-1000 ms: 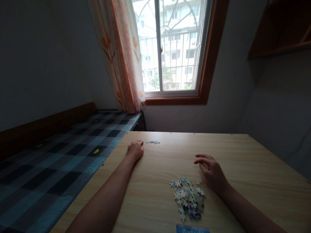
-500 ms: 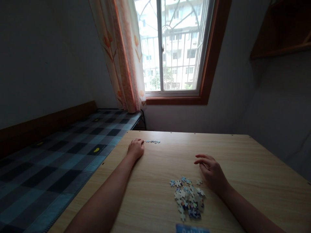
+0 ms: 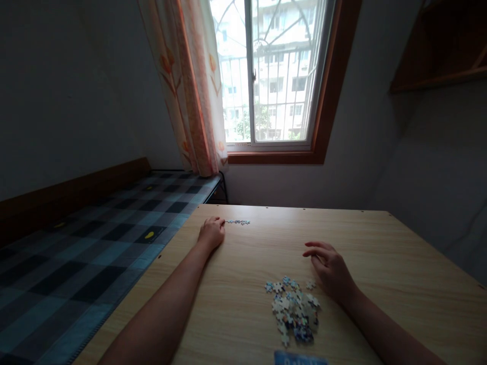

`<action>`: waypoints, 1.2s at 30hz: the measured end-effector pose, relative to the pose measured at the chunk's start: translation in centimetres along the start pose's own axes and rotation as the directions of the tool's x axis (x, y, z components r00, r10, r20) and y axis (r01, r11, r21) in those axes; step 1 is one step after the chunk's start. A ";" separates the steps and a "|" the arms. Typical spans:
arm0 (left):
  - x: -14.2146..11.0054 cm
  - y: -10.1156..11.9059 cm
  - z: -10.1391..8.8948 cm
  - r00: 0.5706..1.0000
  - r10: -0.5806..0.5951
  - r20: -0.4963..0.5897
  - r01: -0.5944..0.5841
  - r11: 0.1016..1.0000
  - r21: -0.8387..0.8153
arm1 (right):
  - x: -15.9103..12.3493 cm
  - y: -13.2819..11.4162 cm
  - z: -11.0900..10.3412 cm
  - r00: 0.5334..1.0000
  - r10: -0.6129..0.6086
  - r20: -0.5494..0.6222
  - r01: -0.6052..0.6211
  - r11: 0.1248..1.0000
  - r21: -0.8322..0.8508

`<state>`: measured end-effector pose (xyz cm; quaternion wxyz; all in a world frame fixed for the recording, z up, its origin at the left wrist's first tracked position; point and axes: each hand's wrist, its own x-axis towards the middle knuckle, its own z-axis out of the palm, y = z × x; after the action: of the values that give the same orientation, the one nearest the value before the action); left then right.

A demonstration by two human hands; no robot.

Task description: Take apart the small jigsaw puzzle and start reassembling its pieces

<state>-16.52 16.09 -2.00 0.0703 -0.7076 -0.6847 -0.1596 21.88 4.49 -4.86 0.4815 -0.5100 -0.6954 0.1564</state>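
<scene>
At the far left of the table, my left hand (image 3: 212, 233) rests with its fingers drawn together at the left end of a short row of joined jigsaw pieces (image 3: 239, 222). Whatever lies under or between those fingertips is hidden. To the right, my right hand (image 3: 327, 261) hovers or rests near the tabletop, fingers loosely stretched and apart, with nothing seen in it. Just below and left of it lies a loose pile of jigsaw pieces (image 3: 292, 306), some pale and some with dark blue print.
All of this lies on a pale wooden table (image 3: 243, 263). A blue printed item (image 3: 300, 358) is cut off at the bottom edge. A bed with a checked cover (image 3: 114, 243) runs along the left, a curtain (image 3: 190, 91) and window stand beyond, and a wooden shelf (image 3: 437, 50) hangs upper right.
The whole view has shifted very slightly. Both hands, the row and the pile keep their places.
</scene>
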 end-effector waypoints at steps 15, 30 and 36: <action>-0.5 1.3 0.1 0.994 0.099 0.036 -0.100 0.995 0.023 | 0.0 -0.3 0.0 1.000 0.007 0.000 -0.007 1.000 -0.003; -0.9 2.2 -0.6 0.992 0.089 0.086 -0.096 0.992 0.083 | 0.1 -0.2 0.0 1.000 0.013 0.003 -0.013 1.000 0.004; -0.9 2.0 -0.4 0.991 0.114 0.068 -0.119 0.990 0.080 | 0.1 -0.7 -0.1 1.000 0.020 -0.015 -0.020 1.000 0.007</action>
<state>-14.59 15.03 -1.70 0.0874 -0.7475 -0.6502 -0.1039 21.54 4.28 -4.26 0.4870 -0.5164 -0.6861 0.1596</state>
